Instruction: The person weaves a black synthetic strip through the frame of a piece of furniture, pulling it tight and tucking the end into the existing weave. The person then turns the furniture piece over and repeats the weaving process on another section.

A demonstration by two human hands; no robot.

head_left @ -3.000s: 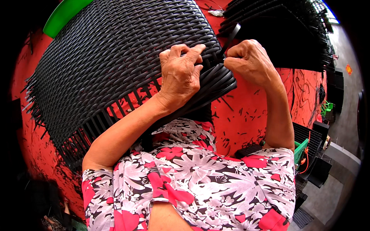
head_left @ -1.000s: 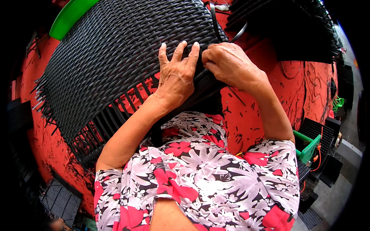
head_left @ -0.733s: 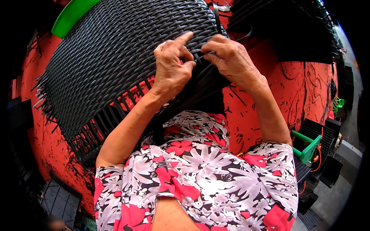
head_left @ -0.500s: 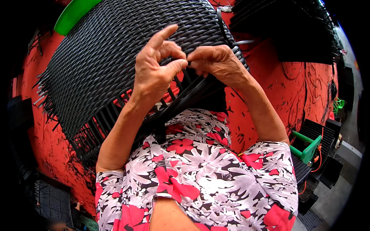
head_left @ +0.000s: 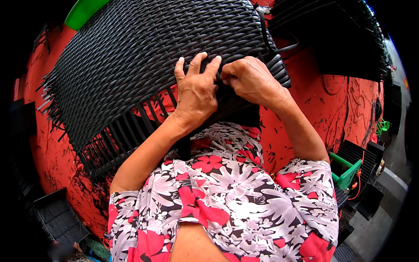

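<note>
Both hands [head_left: 196,94] have lowered to the black weave [head_left: 144,56].

We saw the left hand [head_left: 197,91], lifted with its index finger raised half a second earlier, spread on the black wicker panel [head_left: 131,65]; the right hand [head_left: 252,80], its fingertips then meeting the left's, had curled in beside it.

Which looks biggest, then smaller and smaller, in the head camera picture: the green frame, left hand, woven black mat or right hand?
1. Woven black mat: largest.
2. Left hand and right hand: too alike to rank.
3. Green frame: smallest.
</note>
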